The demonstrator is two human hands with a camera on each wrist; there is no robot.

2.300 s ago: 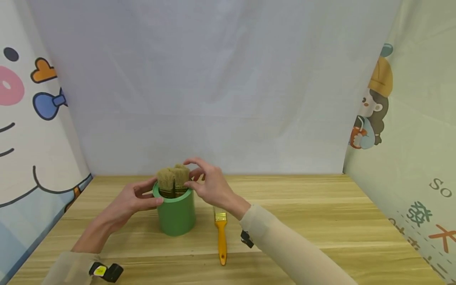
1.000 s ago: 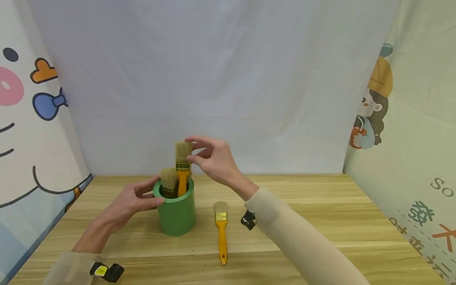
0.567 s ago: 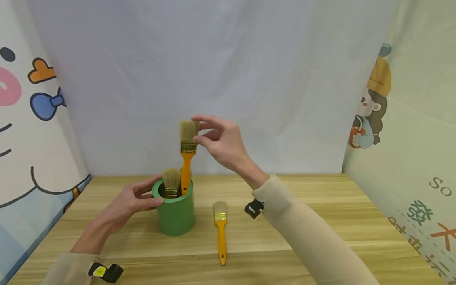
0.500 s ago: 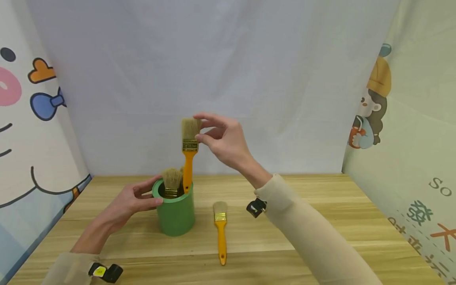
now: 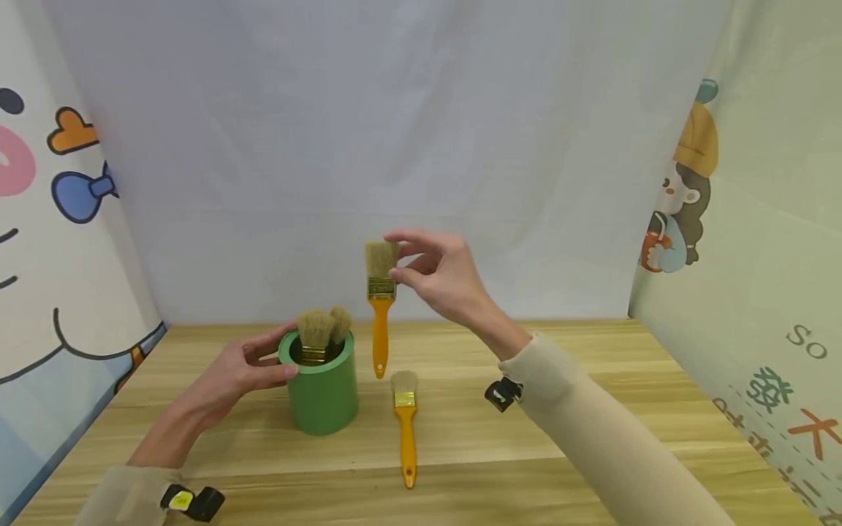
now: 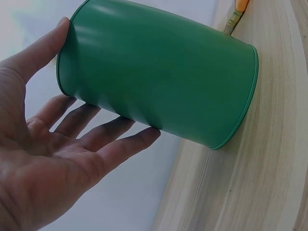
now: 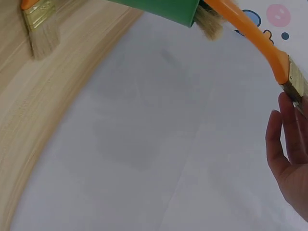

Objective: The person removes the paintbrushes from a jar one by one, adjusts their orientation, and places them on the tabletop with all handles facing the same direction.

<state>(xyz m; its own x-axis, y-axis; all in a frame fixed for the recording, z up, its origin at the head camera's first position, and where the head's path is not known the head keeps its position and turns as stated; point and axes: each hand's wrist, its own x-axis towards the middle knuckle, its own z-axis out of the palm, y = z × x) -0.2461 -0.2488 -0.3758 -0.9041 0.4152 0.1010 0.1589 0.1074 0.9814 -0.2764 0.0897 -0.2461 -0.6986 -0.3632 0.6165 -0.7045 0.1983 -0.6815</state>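
Above the counter (image 5: 526, 446), right of the green pot (image 5: 324, 402) that the left hand (image 5: 243, 371) grips near its top, the right hand (image 5: 446, 279) pinches an orange-handled paintbrush (image 5: 381, 310) by the bristle end, near vertical, handle down, to that hand's left.

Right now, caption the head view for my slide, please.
Right hand holds a paintbrush aloft by its bristle end; left hand grips a green pot of upturned brushes.

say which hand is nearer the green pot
Left: the left hand touches the green pot on its left side; the right hand is above and to the right, apart, holding a paintbrush.
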